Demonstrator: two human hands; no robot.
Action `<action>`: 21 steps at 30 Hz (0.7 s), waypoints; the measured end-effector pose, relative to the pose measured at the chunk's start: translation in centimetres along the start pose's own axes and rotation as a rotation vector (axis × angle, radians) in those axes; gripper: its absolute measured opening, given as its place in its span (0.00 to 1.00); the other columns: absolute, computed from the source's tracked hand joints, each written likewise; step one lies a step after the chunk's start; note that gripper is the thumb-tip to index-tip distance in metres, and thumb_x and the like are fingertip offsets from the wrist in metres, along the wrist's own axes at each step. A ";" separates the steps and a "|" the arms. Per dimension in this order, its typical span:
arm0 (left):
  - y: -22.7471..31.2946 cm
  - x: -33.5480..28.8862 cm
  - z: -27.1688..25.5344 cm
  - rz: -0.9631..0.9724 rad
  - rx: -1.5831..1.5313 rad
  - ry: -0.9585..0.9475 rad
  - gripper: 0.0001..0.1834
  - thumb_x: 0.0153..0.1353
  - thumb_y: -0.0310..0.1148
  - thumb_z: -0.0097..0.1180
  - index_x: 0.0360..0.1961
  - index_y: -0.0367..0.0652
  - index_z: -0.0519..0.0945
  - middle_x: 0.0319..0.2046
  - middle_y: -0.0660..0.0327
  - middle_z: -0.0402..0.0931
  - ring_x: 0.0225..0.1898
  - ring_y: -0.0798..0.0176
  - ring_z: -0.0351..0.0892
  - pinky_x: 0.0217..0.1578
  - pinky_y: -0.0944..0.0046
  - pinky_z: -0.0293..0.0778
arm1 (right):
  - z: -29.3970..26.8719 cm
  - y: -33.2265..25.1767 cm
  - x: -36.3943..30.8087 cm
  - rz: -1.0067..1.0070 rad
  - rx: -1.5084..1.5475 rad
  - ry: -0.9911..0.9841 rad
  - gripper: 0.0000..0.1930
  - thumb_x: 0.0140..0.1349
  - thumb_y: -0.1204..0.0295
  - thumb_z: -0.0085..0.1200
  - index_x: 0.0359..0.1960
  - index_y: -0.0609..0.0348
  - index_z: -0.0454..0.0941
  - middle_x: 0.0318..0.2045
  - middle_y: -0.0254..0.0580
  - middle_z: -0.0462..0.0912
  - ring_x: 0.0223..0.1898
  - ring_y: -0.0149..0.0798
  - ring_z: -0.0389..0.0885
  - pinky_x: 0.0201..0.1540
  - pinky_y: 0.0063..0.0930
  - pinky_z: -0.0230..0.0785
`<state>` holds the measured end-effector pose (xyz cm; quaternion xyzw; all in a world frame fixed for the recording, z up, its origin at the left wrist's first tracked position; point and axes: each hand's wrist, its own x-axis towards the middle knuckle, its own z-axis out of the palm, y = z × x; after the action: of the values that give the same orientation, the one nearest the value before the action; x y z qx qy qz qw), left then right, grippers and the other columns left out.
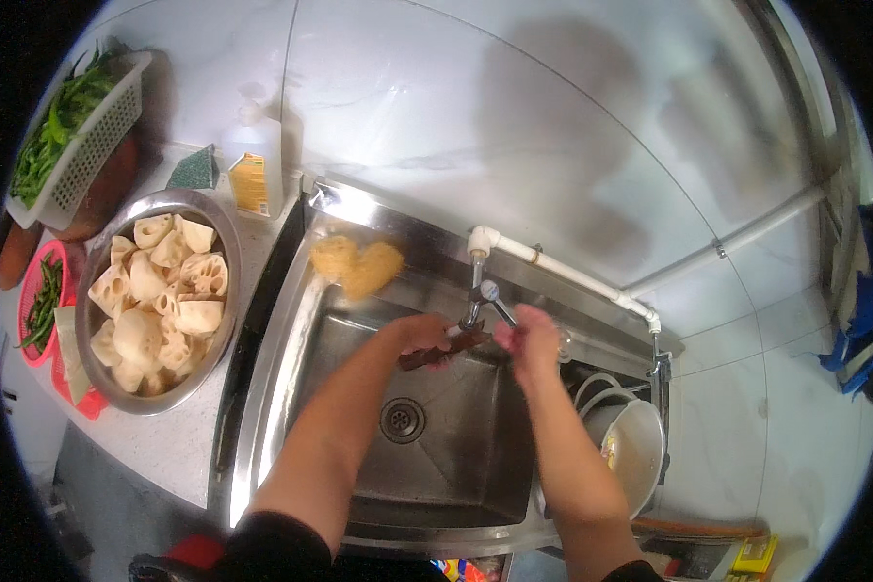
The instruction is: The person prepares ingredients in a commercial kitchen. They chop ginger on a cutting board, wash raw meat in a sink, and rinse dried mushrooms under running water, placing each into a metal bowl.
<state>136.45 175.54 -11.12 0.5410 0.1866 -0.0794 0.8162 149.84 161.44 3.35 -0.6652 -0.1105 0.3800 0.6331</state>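
Observation:
My left hand (425, 335) is closed on a dark reddish-brown flat piece (435, 355) under the tap spout, above the back part of the sink. The kind of that piece cannot be made out. Beside the tap (474, 308), my right hand (533, 344) is at the end of its metal lever (501, 308). Its fingers are blurred, so whether they grip or only touch the lever is unclear. Below both hands lies the steel sink basin (456, 436) with a round drain (403, 420).
On the left counter stand a steel bowl (235, 281) of lotus root pieces, a white basket (102, 131) of green peppers, a pink basket (31, 308) and a bottle (254, 165). Yellow scrubbers (359, 267) lie on the sink's back ledge. White pots (640, 441) stand right.

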 end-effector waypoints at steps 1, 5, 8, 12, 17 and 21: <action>0.1 0.5 -0.1 0.022 0.002 -0.020 0.16 0.65 0.21 0.54 0.54 0.39 0.77 0.37 0.55 0.82 0.34 0.59 0.83 0.33 0.56 0.83 | 0.1 2.0 0.3 0.035 -0.059 -0.047 0.08 0.66 0.80 0.49 0.44 0.64 0.77 0.38 0.47 0.83 0.38 0.41 0.85 0.40 0.38 0.83; -0.7 0.9 0.1 0.099 -0.042 -0.009 0.15 0.63 0.20 0.56 0.51 0.41 0.78 0.35 0.56 0.81 0.32 0.60 0.82 0.31 0.58 0.82 | 1.4 9.0 2.7 0.064 0.013 -0.281 0.09 0.64 0.82 0.49 0.45 0.66 0.76 0.37 0.47 0.82 0.35 0.45 0.83 0.40 0.41 0.84; -1.5 -0.6 0.0 0.071 -0.152 0.120 0.09 0.65 0.23 0.57 0.45 0.41 0.79 0.31 0.57 0.80 0.28 0.60 0.80 0.25 0.59 0.78 | 2.2 11.2 4.5 0.257 0.216 -0.340 0.10 0.62 0.84 0.49 0.43 0.66 0.78 0.37 0.47 0.82 0.34 0.44 0.83 0.40 0.41 0.82; -1.9 -2.9 -0.2 0.057 -0.130 0.191 0.03 0.67 0.28 0.56 0.39 0.41 0.79 0.25 0.58 0.78 0.21 0.61 0.77 0.18 0.61 0.72 | 2.4 11.5 5.5 0.195 0.171 -0.411 0.10 0.59 0.85 0.50 0.41 0.64 0.80 0.37 0.44 0.82 0.35 0.42 0.82 0.38 0.39 0.79; -0.9 -2.2 -0.3 0.069 0.103 0.143 0.04 0.67 0.29 0.57 0.36 0.39 0.78 0.23 0.59 0.77 0.18 0.64 0.74 0.18 0.60 0.71 | 1.4 10.4 6.1 -0.636 -1.075 -0.223 0.09 0.55 0.81 0.57 0.38 0.64 0.83 0.31 0.47 0.83 0.34 0.43 0.84 0.38 0.35 0.77; -0.7 -0.7 -0.7 0.178 0.282 0.021 0.03 0.66 0.27 0.57 0.38 0.38 0.79 0.25 0.59 0.79 0.21 0.65 0.77 0.22 0.60 0.74 | 1.1 8.0 6.0 -0.765 -1.238 -0.425 0.09 0.52 0.75 0.63 0.34 0.65 0.84 0.26 0.49 0.84 0.30 0.44 0.85 0.35 0.34 0.76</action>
<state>135.45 175.84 -11.73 0.6654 0.1335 -0.0264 0.7340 150.62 164.65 -6.19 -0.7270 -0.6464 0.1227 0.1967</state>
